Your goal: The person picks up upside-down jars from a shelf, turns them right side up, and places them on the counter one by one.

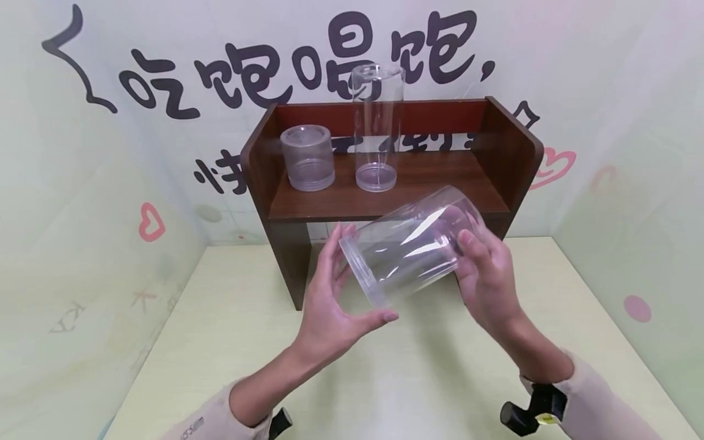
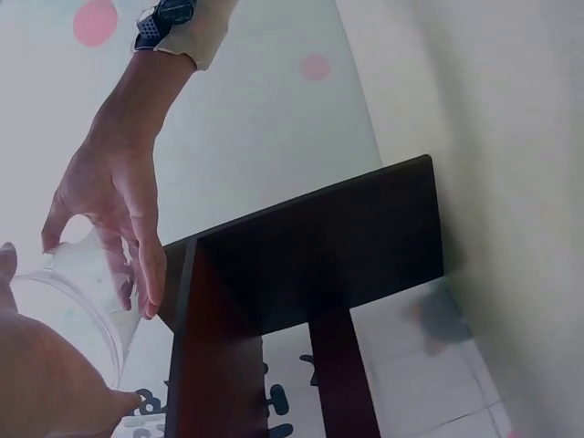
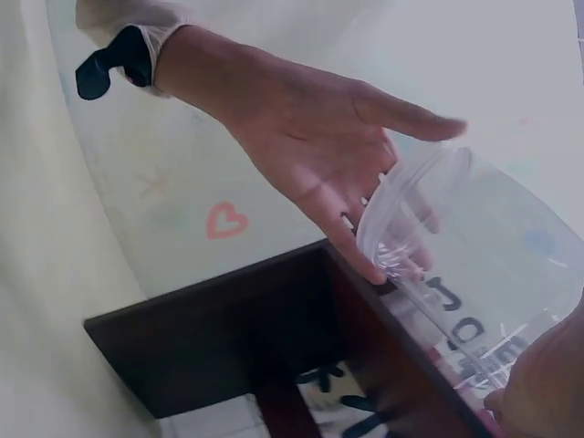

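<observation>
A large clear plastic jar is held up, tilted, in front of the shelf. My right hand grips its upper, smooth end, with the thumb on the near side and the other fingers behind. At the lower end, which has a ridged translucent band, my left hand is spread, thumb apart from straight fingers. In the right wrist view the left palm faces that banded end, some fingers seen through the plastic. The left wrist view shows the right hand's fingers lying along the jar's side.
Behind the jar stands a dark brown wooden shelf on a pale table. On its board are a short, wide clear jar at left and a tall, slim clear jar near the middle. A printed cloth encloses the table.
</observation>
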A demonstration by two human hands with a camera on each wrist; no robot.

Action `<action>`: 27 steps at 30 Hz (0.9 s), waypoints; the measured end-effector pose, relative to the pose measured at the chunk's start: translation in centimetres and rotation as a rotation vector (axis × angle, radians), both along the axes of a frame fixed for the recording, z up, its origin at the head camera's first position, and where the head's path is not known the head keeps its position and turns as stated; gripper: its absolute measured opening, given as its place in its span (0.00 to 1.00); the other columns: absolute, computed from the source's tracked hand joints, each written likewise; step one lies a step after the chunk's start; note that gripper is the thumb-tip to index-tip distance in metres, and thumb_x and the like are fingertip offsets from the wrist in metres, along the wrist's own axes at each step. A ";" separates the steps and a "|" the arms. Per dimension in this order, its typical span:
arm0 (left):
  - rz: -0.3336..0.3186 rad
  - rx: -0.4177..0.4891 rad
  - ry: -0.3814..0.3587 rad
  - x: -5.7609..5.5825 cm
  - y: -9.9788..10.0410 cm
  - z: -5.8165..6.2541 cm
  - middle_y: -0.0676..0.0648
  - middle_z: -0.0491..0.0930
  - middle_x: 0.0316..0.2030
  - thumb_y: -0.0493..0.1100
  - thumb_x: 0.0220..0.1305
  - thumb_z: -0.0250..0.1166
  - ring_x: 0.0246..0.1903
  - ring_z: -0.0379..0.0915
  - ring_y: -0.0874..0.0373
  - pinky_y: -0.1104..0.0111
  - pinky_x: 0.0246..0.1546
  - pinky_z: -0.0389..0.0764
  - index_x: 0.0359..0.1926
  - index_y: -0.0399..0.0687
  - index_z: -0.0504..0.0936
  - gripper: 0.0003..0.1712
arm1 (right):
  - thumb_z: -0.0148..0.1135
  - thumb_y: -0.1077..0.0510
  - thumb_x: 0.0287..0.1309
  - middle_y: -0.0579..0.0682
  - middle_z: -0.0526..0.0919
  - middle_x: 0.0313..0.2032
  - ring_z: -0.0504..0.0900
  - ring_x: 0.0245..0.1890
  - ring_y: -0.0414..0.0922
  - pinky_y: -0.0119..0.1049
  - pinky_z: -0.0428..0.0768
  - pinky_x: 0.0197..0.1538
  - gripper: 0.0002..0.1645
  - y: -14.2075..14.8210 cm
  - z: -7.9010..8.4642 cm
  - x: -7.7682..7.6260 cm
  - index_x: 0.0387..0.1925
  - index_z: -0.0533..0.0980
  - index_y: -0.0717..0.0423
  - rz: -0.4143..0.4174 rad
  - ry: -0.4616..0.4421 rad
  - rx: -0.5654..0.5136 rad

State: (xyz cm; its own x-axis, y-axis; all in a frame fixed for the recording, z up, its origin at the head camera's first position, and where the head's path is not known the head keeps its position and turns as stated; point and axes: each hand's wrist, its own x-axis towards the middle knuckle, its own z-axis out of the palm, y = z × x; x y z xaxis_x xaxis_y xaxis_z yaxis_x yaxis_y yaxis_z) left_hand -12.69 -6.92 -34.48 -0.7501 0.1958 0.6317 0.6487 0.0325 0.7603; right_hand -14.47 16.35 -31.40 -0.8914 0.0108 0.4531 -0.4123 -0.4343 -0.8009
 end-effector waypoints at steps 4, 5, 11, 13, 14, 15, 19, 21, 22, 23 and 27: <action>0.015 0.028 -0.025 -0.1 -0.1 -0.8 0.44 0.61 0.79 0.31 0.44 0.84 0.77 0.61 0.49 0.58 0.72 0.71 0.84 0.51 0.52 0.71 | 0.53 0.58 0.78 0.54 0.77 0.63 0.77 0.67 0.53 0.40 0.72 0.74 0.19 -0.6 -2.0 0.2 0.63 0.78 0.57 0.027 -0.034 -0.023; 0.018 0.027 -0.035 -0.1 -0.1 -1.0 0.45 0.61 0.79 0.32 0.45 0.84 0.76 0.62 0.48 0.58 0.72 0.72 0.84 0.51 0.53 0.70 | 0.52 0.58 0.78 0.53 0.77 0.64 0.77 0.68 0.53 0.40 0.72 0.74 0.19 -0.7 -2.4 0.2 0.64 0.78 0.57 0.037 -0.041 -0.035; 0.036 -0.011 -0.059 -0.3 -1.0 -1.8 0.48 0.65 0.77 0.33 0.45 0.83 0.73 0.67 0.46 0.57 0.68 0.77 0.83 0.51 0.56 0.67 | 0.50 0.59 0.79 0.54 0.75 0.65 0.79 0.65 0.50 0.40 0.72 0.75 0.19 -1.3 -4.7 0.7 0.62 0.79 0.59 0.060 -0.078 -0.048; 0.040 -0.025 -0.053 -0.4 -1.4 -2.0 0.48 0.66 0.77 0.32 0.44 0.84 0.72 0.67 0.46 0.57 0.68 0.78 0.83 0.52 0.57 0.67 | 0.48 0.58 0.80 0.53 0.76 0.65 0.79 0.64 0.48 0.40 0.74 0.74 0.20 -1.4 -5.2 0.8 0.63 0.78 0.59 0.064 -0.094 -0.024; 0.039 -0.032 -0.048 -0.4 -1.5 -2.1 0.48 0.66 0.76 0.32 0.44 0.84 0.72 0.67 0.44 0.56 0.67 0.79 0.83 0.52 0.57 0.67 | 0.48 0.59 0.80 0.53 0.76 0.65 0.79 0.64 0.48 0.40 0.75 0.73 0.20 -1.5 -5.5 0.9 0.64 0.78 0.59 0.069 -0.100 -0.013; 0.039 -0.041 -0.045 -0.5 -1.7 -2.1 0.48 0.67 0.76 0.32 0.44 0.84 0.71 0.67 0.45 0.56 0.66 0.80 0.83 0.52 0.58 0.67 | 0.47 0.59 0.80 0.52 0.77 0.65 0.79 0.65 0.48 0.40 0.76 0.72 0.21 -1.4 -5.8 0.9 0.65 0.77 0.59 0.074 -0.107 -0.004; 0.046 -0.088 -0.046 -0.7 -2.4 -2.2 0.47 0.69 0.74 0.33 0.45 0.84 0.68 0.70 0.46 0.57 0.63 0.83 0.82 0.54 0.59 0.66 | 0.46 0.61 0.80 0.51 0.80 0.65 0.78 0.69 0.48 0.42 0.77 0.71 0.23 -1.2 -6.6 0.8 0.69 0.71 0.65 0.099 -0.127 0.042; 0.055 -0.115 -0.052 -0.8 -2.7 -2.1 0.45 0.69 0.73 0.35 0.45 0.84 0.66 0.71 0.48 0.57 0.62 0.83 0.82 0.55 0.60 0.65 | 0.46 0.62 0.79 0.51 0.80 0.64 0.79 0.68 0.48 0.44 0.77 0.71 0.25 -1.0 -6.8 0.8 0.71 0.67 0.70 0.108 -0.131 0.083; 0.059 -0.129 -0.055 -0.8 -2.8 -2.1 0.44 0.70 0.73 0.35 0.45 0.84 0.65 0.71 0.48 0.56 0.61 0.84 0.82 0.55 0.60 0.64 | 0.46 0.62 0.79 0.51 0.80 0.64 0.78 0.68 0.47 0.44 0.76 0.72 0.27 -0.9 -6.9 0.7 0.72 0.65 0.73 0.113 -0.135 0.113; 0.068 -0.146 -0.056 -0.8 -3.0 -2.1 0.44 0.70 0.72 0.36 0.45 0.84 0.65 0.72 0.49 0.54 0.61 0.84 0.82 0.55 0.61 0.64 | 0.46 0.62 0.79 0.50 0.80 0.64 0.79 0.68 0.47 0.43 0.76 0.72 0.28 -0.7 -6.9 0.7 0.73 0.63 0.74 0.113 -0.144 0.145; 0.102 -0.228 -0.053 -0.8 -3.7 -1.9 0.45 0.71 0.72 0.41 0.46 0.85 0.63 0.73 0.50 0.49 0.60 0.84 0.82 0.57 0.61 0.63 | 0.49 0.61 0.78 0.53 0.77 0.68 0.79 0.66 0.43 0.32 0.78 0.68 0.31 0.2 -7.1 0.7 0.76 0.63 0.69 0.061 -0.160 0.367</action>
